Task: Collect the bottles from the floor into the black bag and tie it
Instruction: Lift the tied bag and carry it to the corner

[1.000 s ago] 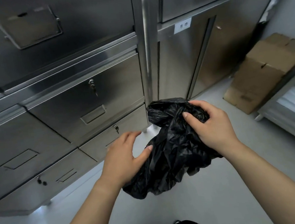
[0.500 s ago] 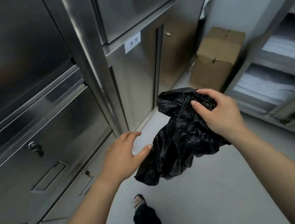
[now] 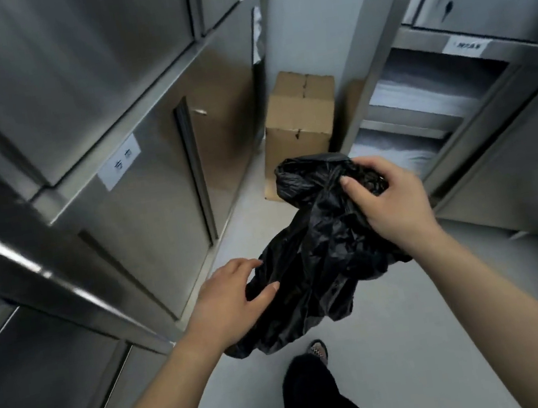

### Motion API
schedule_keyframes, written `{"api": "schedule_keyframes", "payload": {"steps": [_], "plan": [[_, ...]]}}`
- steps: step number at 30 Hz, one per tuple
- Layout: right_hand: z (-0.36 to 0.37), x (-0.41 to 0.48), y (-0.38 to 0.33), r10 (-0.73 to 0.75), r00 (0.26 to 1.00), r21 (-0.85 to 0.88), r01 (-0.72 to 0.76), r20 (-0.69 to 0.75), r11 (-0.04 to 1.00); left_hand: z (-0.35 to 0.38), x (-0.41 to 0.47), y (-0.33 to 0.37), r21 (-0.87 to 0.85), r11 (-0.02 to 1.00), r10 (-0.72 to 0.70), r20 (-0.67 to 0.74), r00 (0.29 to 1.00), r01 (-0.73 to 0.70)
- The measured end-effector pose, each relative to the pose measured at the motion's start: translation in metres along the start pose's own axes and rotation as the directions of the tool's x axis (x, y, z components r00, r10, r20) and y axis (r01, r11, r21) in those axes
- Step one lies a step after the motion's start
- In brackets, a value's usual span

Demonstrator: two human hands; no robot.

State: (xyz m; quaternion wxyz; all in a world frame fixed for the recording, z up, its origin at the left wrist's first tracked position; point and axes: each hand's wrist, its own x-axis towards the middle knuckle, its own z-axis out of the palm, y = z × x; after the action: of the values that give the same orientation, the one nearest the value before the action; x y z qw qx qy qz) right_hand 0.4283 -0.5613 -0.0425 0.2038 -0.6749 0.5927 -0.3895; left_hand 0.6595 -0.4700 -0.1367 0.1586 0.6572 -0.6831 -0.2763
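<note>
A crumpled black plastic bag (image 3: 320,259) hangs in the air in front of me, above the floor. My right hand (image 3: 388,201) is closed on its bunched upper part. My left hand (image 3: 232,299) has its fingers spread and rests against the bag's lower left side, thumb pressed into the plastic. No bottles show in this view.
Steel cabinets (image 3: 112,129) line the left side, one with a white label (image 3: 120,162). A cardboard box (image 3: 299,120) stands on the grey floor (image 3: 418,338) at the far end. Steel shelving (image 3: 426,102) with white stacks is on the right. My legs and sandals (image 3: 318,352) are below.
The view has swung to the right, bringing the box and the right-hand shelving toward the centre. My left hand has moved in and now touches the bag; my right hand keeps its hold.
</note>
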Motion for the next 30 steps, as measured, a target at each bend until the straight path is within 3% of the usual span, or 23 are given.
{"api": "schedule_keyframes", "payload": {"steps": [6,15,30], "plan": [[-0.015,0.051,0.037,0.068,0.998,0.051,-0.068,-0.005,0.996,0.013,0.079,0.035,-0.059,0.998,-0.009,0.001,1.000,0.009],[-0.047,0.132,0.098,0.126,0.989,0.095,-0.118,-0.084,0.989,0.036,0.173,0.088,-0.015,0.999,0.040,0.000,0.999,-0.040],[-0.030,0.251,0.131,0.138,0.982,0.038,-0.134,-0.129,0.990,0.017,0.308,0.092,-0.117,0.987,0.113,0.038,0.993,-0.108]]}}
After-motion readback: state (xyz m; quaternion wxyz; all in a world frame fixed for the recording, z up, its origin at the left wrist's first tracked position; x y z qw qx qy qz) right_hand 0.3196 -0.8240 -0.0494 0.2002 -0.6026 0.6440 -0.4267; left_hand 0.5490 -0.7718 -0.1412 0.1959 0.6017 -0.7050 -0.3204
